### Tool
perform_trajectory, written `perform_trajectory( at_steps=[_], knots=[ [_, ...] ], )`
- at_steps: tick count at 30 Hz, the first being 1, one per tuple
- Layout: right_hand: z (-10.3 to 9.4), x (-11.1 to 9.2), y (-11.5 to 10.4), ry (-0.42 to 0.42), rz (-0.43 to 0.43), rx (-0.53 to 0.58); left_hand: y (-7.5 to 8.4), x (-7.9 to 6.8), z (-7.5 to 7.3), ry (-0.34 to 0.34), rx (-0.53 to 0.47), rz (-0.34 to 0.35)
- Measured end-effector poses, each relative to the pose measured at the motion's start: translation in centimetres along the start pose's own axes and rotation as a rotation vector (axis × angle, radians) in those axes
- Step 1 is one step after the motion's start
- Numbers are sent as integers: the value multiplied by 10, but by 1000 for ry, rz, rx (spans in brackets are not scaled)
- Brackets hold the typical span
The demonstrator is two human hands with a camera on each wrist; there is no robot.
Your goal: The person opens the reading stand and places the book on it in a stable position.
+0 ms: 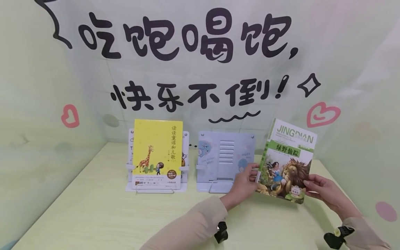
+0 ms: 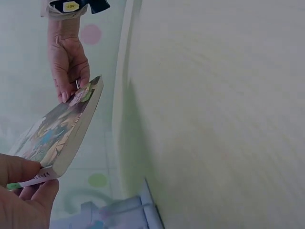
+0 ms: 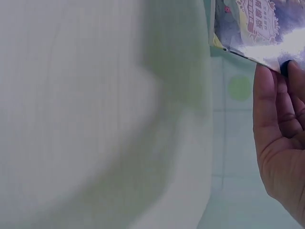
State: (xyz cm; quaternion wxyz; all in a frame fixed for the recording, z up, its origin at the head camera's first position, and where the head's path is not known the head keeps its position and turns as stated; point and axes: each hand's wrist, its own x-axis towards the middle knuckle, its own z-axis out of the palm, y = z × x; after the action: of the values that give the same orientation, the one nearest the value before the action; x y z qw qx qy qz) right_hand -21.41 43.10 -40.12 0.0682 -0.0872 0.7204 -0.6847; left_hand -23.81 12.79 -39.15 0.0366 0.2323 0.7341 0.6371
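Both hands hold a green-and-white book [image 1: 284,163] up over the right side of the table, its cover with a lion and a girl facing the camera and tilted. My left hand [image 1: 245,184] pinches the book's spine side near the lower corner; in the left wrist view the thumb lies on the cover and fingers go beneath. The right hand [image 1: 326,192] grips the opposite edge low down, its thumb on the front. To the left of the book a pale blue bookstand [image 1: 226,156] stands upright with nothing on it, partly overlapped by the left hand.
A yellow book [image 1: 157,152] with a giraffe rests upright on a white bookstand [image 1: 129,180] at the left. Both stands are toward the back of the pale table [image 1: 125,218]. Behind them hangs a printed backdrop [image 1: 200,69] with large black lettering.
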Motion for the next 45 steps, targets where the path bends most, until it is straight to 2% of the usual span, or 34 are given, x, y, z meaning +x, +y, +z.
perform_trajectory(
  at_steps=[3,7,11,17,21,23,27,32,40,45],
  knots=[
    [18,13,-11,79,-4,-53,2,5,-18,48,23,32],
    [41,32,-25,144,-20,-106,3,11,-44,126,55,51],
    [64,52,-36,182,-56,-134,2,16,-71,194,105,69],
    [97,81,-49,230,-109,-208,-1,20,-108,255,208,91],
    [114,98,-50,251,-133,-232,-2,22,-128,285,292,114],
    [122,105,-49,254,-148,-221,-3,22,-135,306,327,147],
    [133,114,-46,258,-179,-200,-7,22,-147,336,357,176],
    [140,122,-44,271,-197,-210,-12,22,-157,334,388,157],
    [144,123,-38,260,-159,-281,-18,19,-164,318,360,175],
    [145,122,-32,267,-148,-323,-22,16,-164,313,395,144]
  ],
)
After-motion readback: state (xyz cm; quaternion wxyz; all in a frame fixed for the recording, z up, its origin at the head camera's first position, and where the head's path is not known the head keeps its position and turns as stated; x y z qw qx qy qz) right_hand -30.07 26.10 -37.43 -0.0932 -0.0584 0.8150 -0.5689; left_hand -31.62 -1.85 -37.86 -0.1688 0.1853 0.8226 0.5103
